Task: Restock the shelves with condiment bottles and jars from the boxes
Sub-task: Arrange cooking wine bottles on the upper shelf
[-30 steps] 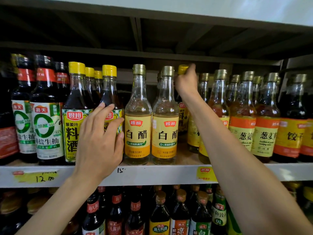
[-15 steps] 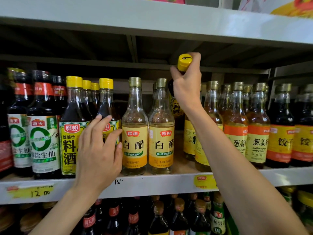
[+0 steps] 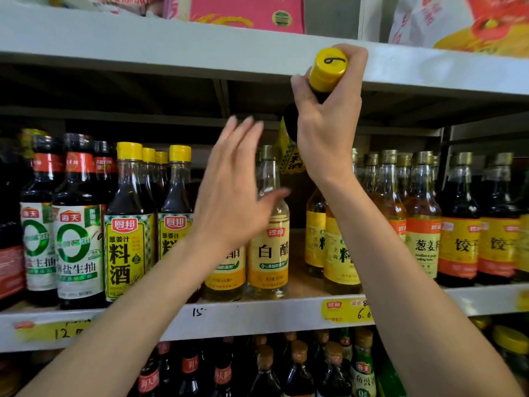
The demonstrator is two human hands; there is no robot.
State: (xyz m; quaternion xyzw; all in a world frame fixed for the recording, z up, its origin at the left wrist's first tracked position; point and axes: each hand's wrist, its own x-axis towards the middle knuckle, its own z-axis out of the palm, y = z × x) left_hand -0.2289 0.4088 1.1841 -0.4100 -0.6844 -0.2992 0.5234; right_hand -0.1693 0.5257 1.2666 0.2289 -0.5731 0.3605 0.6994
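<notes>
My right hand grips the neck of a dark cooking-wine bottle with a yellow cap, held tilted above the row, its cap level with the upper shelf edge. My left hand is open, fingers spread, in front of the two white-vinegar bottles with gold caps and yellow labels. It hides most of the left one. To the left stand several yellow-capped cooking-wine bottles on the middle shelf.
Dark soy sauce bottles fill the shelf's left end. Amber and dark gold-capped bottles crowd the right. The upper shelf board hangs close above with a pink box. More bottles stand on the shelf below.
My right hand has lifted the yellow-capped bottle up and out from the back of the row. My left hand has moved right from the cooking-wine bottle to the vinegar bottles.
</notes>
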